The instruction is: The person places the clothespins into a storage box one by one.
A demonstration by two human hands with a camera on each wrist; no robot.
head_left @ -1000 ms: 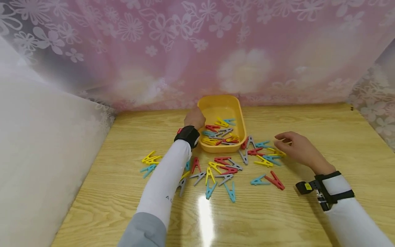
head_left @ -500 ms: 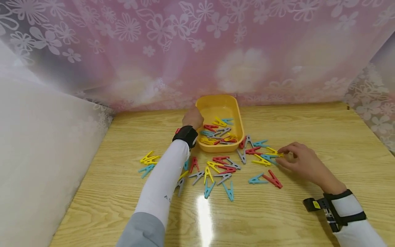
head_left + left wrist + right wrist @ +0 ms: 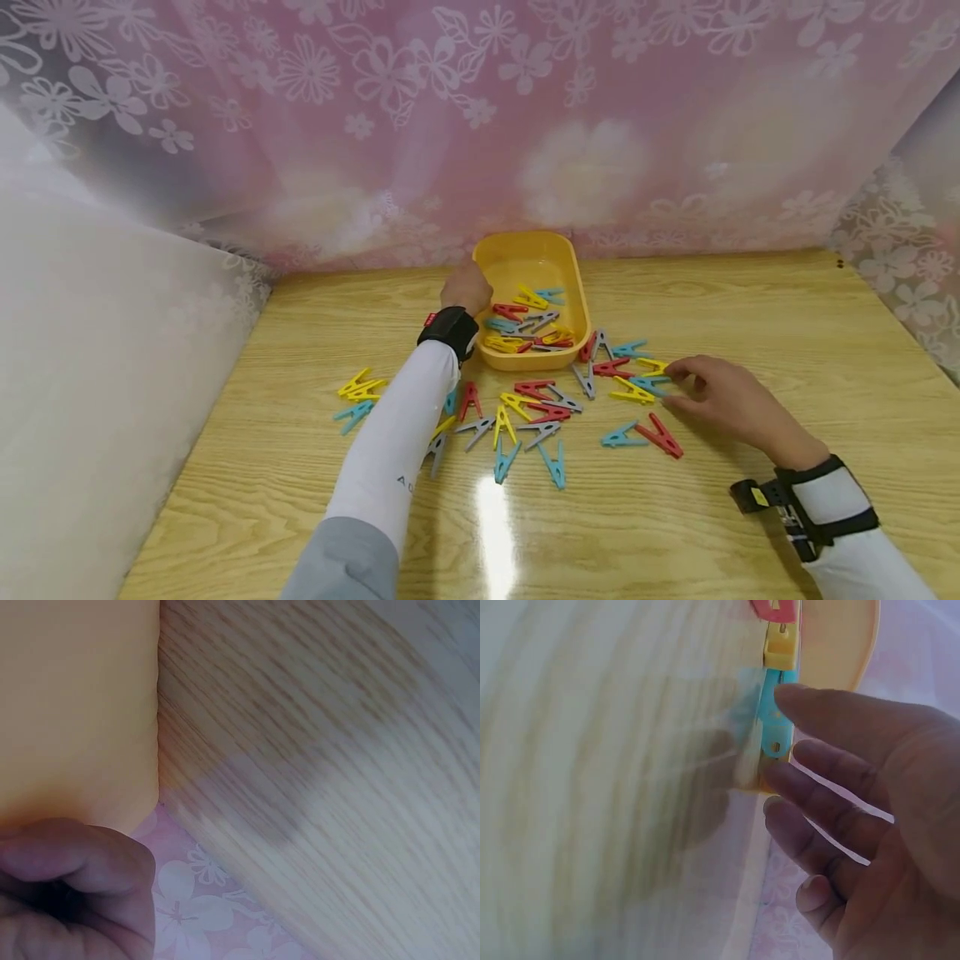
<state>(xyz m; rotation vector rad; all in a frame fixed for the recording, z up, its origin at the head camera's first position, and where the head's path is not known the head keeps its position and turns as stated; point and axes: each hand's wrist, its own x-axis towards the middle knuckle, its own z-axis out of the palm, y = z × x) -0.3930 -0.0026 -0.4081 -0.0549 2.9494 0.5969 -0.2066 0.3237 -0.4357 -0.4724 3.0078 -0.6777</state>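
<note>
My left hand (image 3: 467, 287) grips the left rim of a yellow plastic basket (image 3: 581, 304), its fingertips hidden from the head camera. Curled fingers (image 3: 71, 851) show beside the basket's smooth wall (image 3: 82, 712) in the left wrist view. Inside the basket lie several red, yellow, blue and grey clothespins. My right hand (image 3: 723, 404) is low over the table, at the right end of a cluster of clothespins. Its fingers are relaxed and spread, with the thumb tip (image 3: 791, 697) overlapping a blue clothespin (image 3: 775, 724). A yellow clothespin (image 3: 652, 367) lies by the index finger.
More clothespins are scattered before the basket, among them a grey one (image 3: 540, 432) and a blue one (image 3: 555, 464). A red clothespin (image 3: 660, 436) lies nearer me on the right. Two yellow ones and a blue clothespin (image 3: 355, 414) lie left. A flowered pink cloth (image 3: 420, 167) hangs behind the table.
My right hand has come down and nearer to me, then slightly left, to the blue and yellow clothespins. The left hand has stayed on the basket rim.
</note>
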